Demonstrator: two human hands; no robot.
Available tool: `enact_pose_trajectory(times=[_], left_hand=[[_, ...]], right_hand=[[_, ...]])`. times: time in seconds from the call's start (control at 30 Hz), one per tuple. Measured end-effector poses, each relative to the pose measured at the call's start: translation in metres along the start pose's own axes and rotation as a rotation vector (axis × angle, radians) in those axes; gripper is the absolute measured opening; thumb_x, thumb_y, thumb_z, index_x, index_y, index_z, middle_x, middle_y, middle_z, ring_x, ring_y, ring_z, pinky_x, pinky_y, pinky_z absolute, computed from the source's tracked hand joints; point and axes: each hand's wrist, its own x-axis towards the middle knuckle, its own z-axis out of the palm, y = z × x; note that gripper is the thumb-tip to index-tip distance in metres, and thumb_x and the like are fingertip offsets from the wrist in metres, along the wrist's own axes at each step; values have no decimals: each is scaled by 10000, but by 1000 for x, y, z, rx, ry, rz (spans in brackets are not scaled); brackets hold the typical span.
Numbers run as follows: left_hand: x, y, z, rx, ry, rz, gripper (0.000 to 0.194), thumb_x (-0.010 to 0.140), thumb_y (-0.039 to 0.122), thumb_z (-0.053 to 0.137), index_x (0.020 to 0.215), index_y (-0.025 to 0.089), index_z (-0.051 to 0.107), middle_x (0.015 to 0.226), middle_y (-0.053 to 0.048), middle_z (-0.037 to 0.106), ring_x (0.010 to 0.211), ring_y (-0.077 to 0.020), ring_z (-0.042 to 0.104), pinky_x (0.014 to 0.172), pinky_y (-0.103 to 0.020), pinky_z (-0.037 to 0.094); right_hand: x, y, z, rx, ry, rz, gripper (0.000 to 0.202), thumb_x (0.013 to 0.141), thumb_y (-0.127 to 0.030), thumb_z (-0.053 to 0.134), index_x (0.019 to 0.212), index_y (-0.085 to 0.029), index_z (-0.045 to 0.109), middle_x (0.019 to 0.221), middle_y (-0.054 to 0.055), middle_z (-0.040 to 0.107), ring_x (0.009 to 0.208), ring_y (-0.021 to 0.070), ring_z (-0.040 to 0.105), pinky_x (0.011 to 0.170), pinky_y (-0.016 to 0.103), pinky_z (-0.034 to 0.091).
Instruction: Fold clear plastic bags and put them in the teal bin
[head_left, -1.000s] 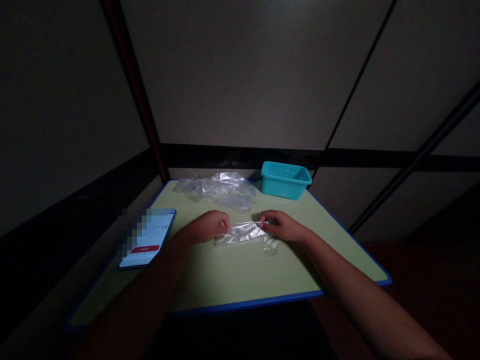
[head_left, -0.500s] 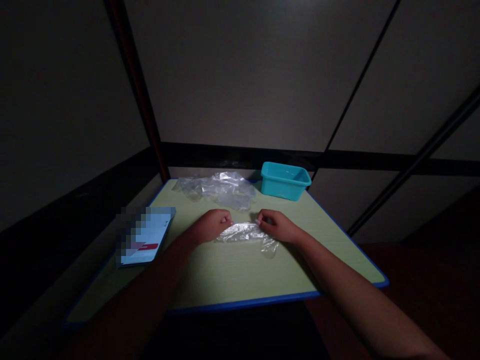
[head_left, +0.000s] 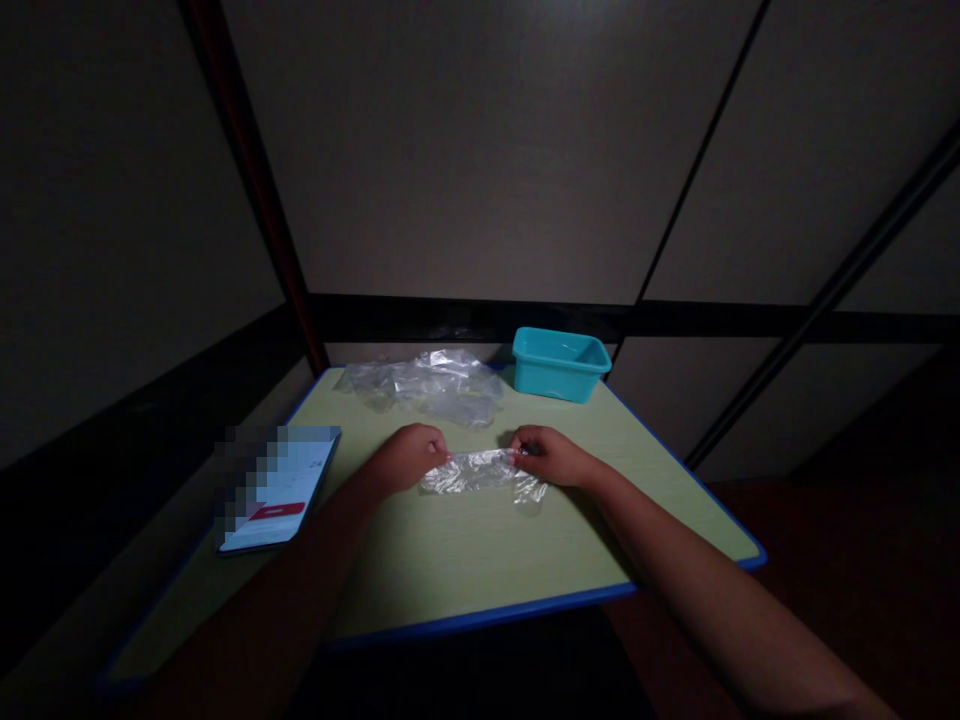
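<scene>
A clear plastic bag [head_left: 474, 472], folded into a narrow crinkled strip, stretches between my two hands just above or on the table. My left hand [head_left: 409, 458] is closed in a pinch on its left end. On the right, my right hand [head_left: 553, 457] pinches the other end between thumb and fingers. A loose flap of the plastic hangs below my right fingers. Behind my hands lies a crumpled heap of clear plastic bags [head_left: 431, 385], apart from both hands.
The pale green table [head_left: 480, 560] has a blue edge. A turquoise plastic basket [head_left: 559, 375] stands at its back right. A tablet [head_left: 289, 490] with a lit screen, partly blurred out, lies at the left edge beside my left forearm. Dark panelled walls [head_left: 465, 170] rise behind.
The view has shifted slightly, so most things sit a little further left. My left hand has drawn slightly away from the right, and the strip between them looks straighter. Both hands keep their hold.
</scene>
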Motion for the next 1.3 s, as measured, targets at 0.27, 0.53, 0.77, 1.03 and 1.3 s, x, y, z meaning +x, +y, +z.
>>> enact_pose_trajectory(times=[0.27,0.53,0.77,1.03,1.3], left_hand=[[-1,4,5,16,8,-8,160,661,304,526,640,163,600,610,-2,582,615,-147,544,543,-230,373],[0,1,0,-5,-42,-75,237,636,396,587,639,160,597,595,-2,581,589,-153,547,513,-234,362],[0,-4,-11,-34,-88,-125,345,711,489,469,655,165,573,580,-5,563,507,-133,510,496,-237,371],[-2,2,-16,-92,-99,-208,432,725,567,415,686,161,557,635,-27,585,503,-135,516,504,-250,398],[-7,5,-16,3,-116,-151,210,625,385,544,625,175,540,562,12,577,545,-137,527,514,-226,349]], right_hand=[[4,6,8,-30,46,26,87,764,-203,549,726,-144,600,698,20,611,631,119,517,593,226,387],[3,5,6,-13,13,1,126,755,-258,591,721,-138,613,709,25,596,632,116,521,596,222,399],[3,5,5,31,-21,5,161,764,-278,579,693,-137,608,704,28,588,637,119,523,600,229,405],[3,5,6,35,-20,-2,153,771,-265,560,701,-134,598,710,30,591,655,122,521,621,232,405],[4,8,8,21,-21,21,157,779,-275,551,699,-144,585,684,11,582,640,117,508,608,227,396]])
